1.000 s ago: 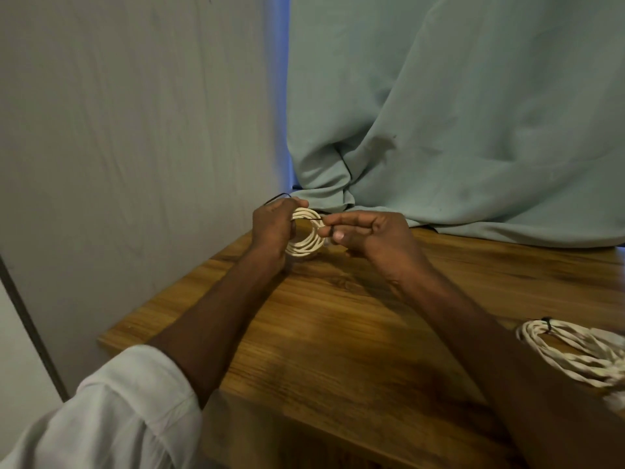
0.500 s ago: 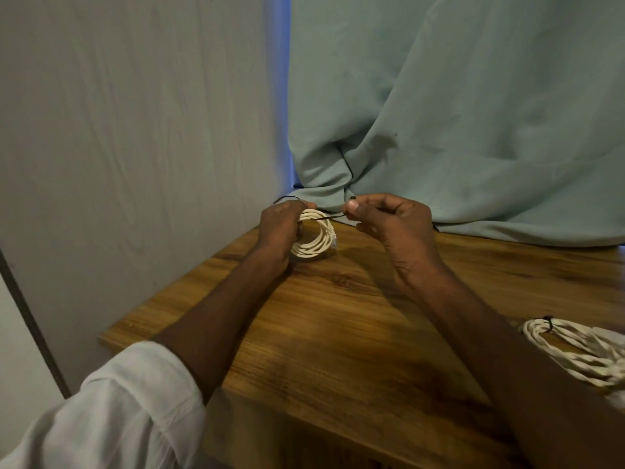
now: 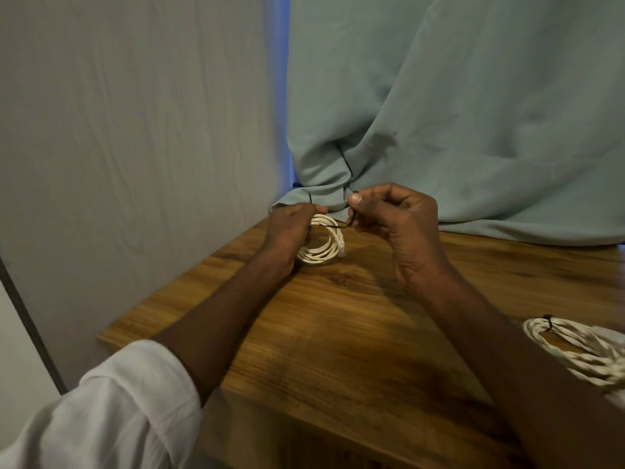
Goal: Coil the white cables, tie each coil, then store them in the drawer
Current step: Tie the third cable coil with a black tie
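White cable coil: a small, tight ring of cord near the far left corner of the wooden table, its clear plug on the right side.
Left hand: fingers curled round the coil's left side, gripping it just above the tabletop.
Black tie: a thin dark strand running across the coil's top to the other hand; a second end curls up behind the left hand.
Right hand: raised just right of the coil, thumb and forefinger pinching the tie's end, other fingers folded in.
Second coil: larger white cable bundle at the table's right edge, bound by a black tie at its top left, partly hidden by the right forearm.
Sleeve: white cuff pushed up the left arm, over the near left corner.
Backdrop: pale green cloth draped onto the table's far edge; a grey wall on the left.
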